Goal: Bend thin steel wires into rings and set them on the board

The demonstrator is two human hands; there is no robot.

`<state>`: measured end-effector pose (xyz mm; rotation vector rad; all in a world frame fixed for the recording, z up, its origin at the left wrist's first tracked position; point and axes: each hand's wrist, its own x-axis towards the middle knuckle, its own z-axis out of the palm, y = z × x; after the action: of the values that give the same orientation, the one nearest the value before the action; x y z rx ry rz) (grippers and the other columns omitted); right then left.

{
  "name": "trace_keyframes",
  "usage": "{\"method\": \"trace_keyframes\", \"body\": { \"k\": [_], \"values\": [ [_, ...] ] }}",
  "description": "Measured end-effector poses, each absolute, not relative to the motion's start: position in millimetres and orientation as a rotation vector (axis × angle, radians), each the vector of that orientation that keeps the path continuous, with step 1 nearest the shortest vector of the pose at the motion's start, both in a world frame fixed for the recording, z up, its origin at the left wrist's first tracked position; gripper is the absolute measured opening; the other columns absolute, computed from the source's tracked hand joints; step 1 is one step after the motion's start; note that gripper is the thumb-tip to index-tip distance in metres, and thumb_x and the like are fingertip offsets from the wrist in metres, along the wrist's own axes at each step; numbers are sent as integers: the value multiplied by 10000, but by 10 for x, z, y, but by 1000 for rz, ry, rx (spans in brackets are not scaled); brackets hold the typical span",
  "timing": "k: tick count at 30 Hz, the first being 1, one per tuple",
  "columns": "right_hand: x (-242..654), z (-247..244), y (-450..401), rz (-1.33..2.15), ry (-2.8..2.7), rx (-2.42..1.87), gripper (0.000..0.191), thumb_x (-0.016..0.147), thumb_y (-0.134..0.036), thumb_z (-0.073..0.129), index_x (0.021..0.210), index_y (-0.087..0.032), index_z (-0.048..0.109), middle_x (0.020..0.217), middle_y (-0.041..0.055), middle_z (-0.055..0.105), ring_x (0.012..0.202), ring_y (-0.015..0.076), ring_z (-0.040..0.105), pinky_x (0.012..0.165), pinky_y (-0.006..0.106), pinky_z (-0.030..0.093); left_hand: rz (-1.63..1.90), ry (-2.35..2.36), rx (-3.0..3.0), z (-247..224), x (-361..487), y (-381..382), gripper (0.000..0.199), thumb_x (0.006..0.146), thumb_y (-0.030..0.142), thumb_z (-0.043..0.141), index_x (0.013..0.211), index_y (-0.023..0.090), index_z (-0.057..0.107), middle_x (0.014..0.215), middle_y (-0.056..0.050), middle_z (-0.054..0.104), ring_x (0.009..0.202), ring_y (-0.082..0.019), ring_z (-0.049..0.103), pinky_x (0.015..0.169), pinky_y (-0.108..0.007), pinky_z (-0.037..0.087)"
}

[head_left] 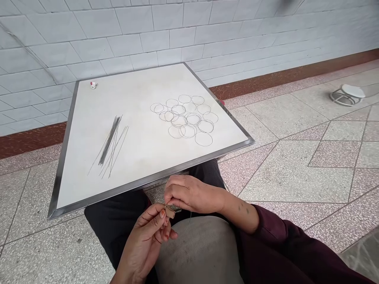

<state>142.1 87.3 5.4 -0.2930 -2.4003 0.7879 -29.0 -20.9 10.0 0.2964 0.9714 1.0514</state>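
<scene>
Over my lap, just below the table's near edge, my two hands meet. My left hand (149, 234) pinches a small brown piece (169, 213), like folded cardboard, between thumb and fingers. Curled in from the right, my right hand (194, 193) pinches a thin wire at the top of that piece, its fingertips close to my left thumb. A thin strand (190, 217) hangs below my right hand. How the wire runs around the brown piece is too small to make out.
On the white table (136, 157) with a metal rim lie a bundle of straight wires (109, 140), several wire rings (189, 130) on the right, and a small red-and-white item (94, 85) at the far left corner. A white-topped stool (351, 92) stands far right, near the tiled wall (133, 23).
</scene>
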Motion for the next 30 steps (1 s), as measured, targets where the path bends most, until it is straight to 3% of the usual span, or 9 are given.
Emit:
{"method": "trace_keyframes", "body": {
  "k": [5,19,24,30],
  "values": [
    [1434,35,870,797,-2385,-274,117,1009,-237,468,975,-165,554,955,61,608,876,144,558,774,267,490,1062,914,260,143,-274,-218,112,777,249,764,737,158,714,682,20,601,506,-84,519,622,-322,575],
    [1426,66,840,780,-2384,-238,112,1010,-221,452,971,-162,538,930,64,605,854,149,547,769,272,490,1044,901,218,122,-275,-267,109,730,227,811,735,162,724,626,27,613,517,-97,568,648,-308,564],
    [1427,84,839,825,-2416,-194,132,1018,-242,447,989,-158,546,946,66,603,880,150,544,797,278,486,1005,929,320,164,-296,-239,184,831,330,712,800,150,738,715,-26,641,627,-155,607,709,-382,564],
    [1433,133,849,863,-2539,-190,142,1016,-241,463,1020,-148,570,970,61,603,883,135,543,810,264,476,938,1008,415,177,-335,-237,167,815,325,732,849,162,741,762,-42,630,728,-172,585,731,-372,540]
  ]
}}
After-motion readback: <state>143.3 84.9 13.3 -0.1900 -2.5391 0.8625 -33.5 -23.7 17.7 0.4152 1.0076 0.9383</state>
